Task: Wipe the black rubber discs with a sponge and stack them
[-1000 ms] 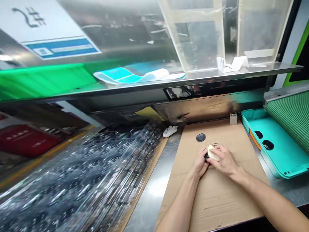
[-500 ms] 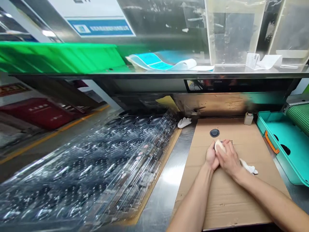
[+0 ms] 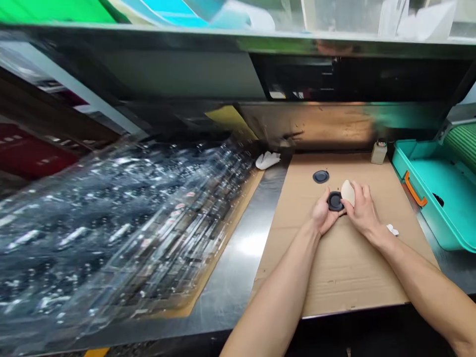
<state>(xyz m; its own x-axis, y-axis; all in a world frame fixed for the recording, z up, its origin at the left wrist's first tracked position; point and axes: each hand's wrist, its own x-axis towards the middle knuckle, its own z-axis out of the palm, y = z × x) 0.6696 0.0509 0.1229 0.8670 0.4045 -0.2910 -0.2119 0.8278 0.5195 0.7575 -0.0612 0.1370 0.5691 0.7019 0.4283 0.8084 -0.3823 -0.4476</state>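
Observation:
My left hand [image 3: 324, 213] holds a round black disc-shaped part [image 3: 335, 201] with a raised rim, its face turned up. Just to the right, my right hand [image 3: 361, 207] pinches a cream-coloured oval pad [image 3: 348, 193], which looks like a sponge or folded cloth, beside the disc. Both hands are over a flat cardboard sheet [image 3: 334, 267]. A second black disc [image 3: 321, 176] lies on the cardboard beyond my hands. Partly behind my right wrist is a small crumpled white piece [image 3: 392, 229], perhaps cloth or tissue.
At left, clear plastic trays [image 3: 122, 233] hold many dark round parts. A white crumpled cloth [image 3: 267, 160] lies by their far corner. A small bottle [image 3: 379, 151] stands at the cardboard's back edge. On the right sits a teal bin [image 3: 446, 218] with an orange handle [image 3: 415, 189]. A metal shelf [image 3: 208, 42] spans above.
The view has tilted downward. My right hand has drawn the cream pad off the black disc to the right, so the disc's face now shows in my left hand.

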